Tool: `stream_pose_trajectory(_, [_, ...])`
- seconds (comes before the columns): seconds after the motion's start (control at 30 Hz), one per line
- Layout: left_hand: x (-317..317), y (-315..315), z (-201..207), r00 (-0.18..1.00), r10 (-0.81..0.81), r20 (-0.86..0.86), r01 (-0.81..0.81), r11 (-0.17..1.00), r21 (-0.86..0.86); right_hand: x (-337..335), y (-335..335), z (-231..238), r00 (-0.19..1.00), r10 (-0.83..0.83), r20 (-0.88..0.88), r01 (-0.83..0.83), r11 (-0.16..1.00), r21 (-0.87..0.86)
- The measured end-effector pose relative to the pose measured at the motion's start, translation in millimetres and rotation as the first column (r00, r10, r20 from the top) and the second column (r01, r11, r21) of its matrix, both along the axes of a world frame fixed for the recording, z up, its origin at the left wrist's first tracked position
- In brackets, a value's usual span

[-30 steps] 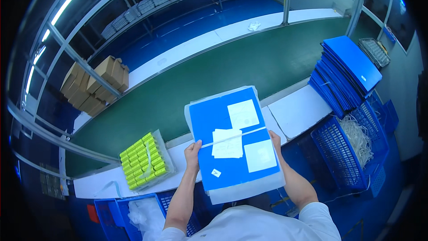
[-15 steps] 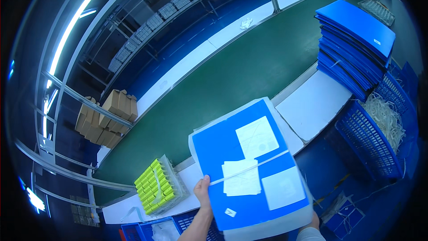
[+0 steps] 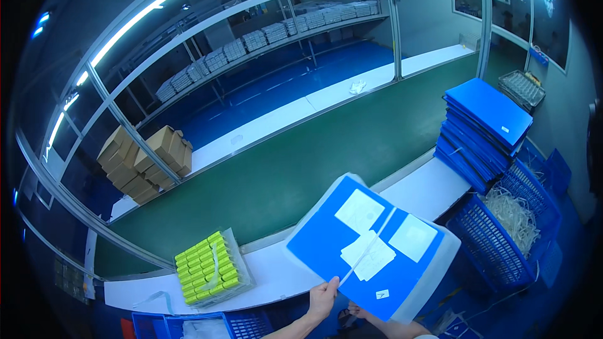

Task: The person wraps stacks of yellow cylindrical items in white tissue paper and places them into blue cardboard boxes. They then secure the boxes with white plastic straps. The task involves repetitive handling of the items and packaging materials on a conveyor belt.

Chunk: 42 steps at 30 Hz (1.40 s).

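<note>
A flat blue bundle (image 3: 314, 248) with a translucent wrap at its edges is tilted in front of me. One white strap (image 3: 353, 265) crosses it, and loose white papers (image 3: 375, 260) are tucked under the strap. Two larger white sheets lie on its blue face. My left hand (image 3: 323, 297) is closed on the bundle's near left edge, its thumb where the strap meets that edge. Lower down, my right hand (image 3: 360, 312) is closed at the near edge, partly hidden beneath the bundle. To the left, a block of yellow-green cylinders (image 3: 207, 270) sits on the white ledge.
A green conveyor belt (image 3: 264, 176) runs behind the white ledge (image 3: 270, 267). Blue panels (image 3: 487, 110) are stacked at the right, above a blue crate (image 3: 483, 245) of tangled strips (image 3: 512, 220). Cardboard boxes (image 3: 166, 147) stand at far left. More blue crates (image 3: 248, 324) are below the ledge.
The bundle has turned clockwise, its strap now steeper. My right hand has moved left along the lower edge, closer to my left hand. The view has tipped up, showing more of the room.
</note>
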State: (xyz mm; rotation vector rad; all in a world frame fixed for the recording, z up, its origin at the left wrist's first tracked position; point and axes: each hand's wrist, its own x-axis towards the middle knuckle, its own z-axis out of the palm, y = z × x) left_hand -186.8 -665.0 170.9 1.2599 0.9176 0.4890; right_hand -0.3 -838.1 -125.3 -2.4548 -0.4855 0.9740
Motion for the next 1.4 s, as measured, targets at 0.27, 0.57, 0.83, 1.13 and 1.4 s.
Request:
stream_pose_trajectory(0.27, [54.9, -13.4, 9.7, 0.992, -0.127, 0.013, 0.121, 0.967, 0.225, -77.4, 88.5, 58.6, 0.983, -0.185, -0.002, 0.176, 0.929, 0.327])
stream_pose_trajectory(0.57, [44.6, 13.3, 3.4, 0.982, -0.182, 0.049, 0.160, 0.942, 0.295, -8.7, 37.0, 360.3, 0.398, 0.903, -0.163, -0.915, 0.403, 0.004])
stream_pose_trajectory(0.83, [40.0, 6.8, 20.3, 0.990, -0.138, 0.025, 0.134, 0.983, 0.128, 93.5, 238.3, 461.0, 0.208, 0.925, 0.317, -0.975, 0.222, -0.007])
stream_pose_trajectory(1.13, [19.3, 53.1, 148.2, 0.979, 0.085, 0.185, -0.121, 0.974, 0.194, 124.7, 268.4, 427.3, 0.664, 0.746, -0.050, -0.732, 0.663, 0.157])
stream_pose_trajectory(1.4, [74.6, -18.3, 104.7, 0.622, -0.238, -0.746, 0.776, 0.057, 0.628, 146.9, 259.3, 433.6, 0.276, 0.961, 0.034, -0.943, 0.264, 0.204])
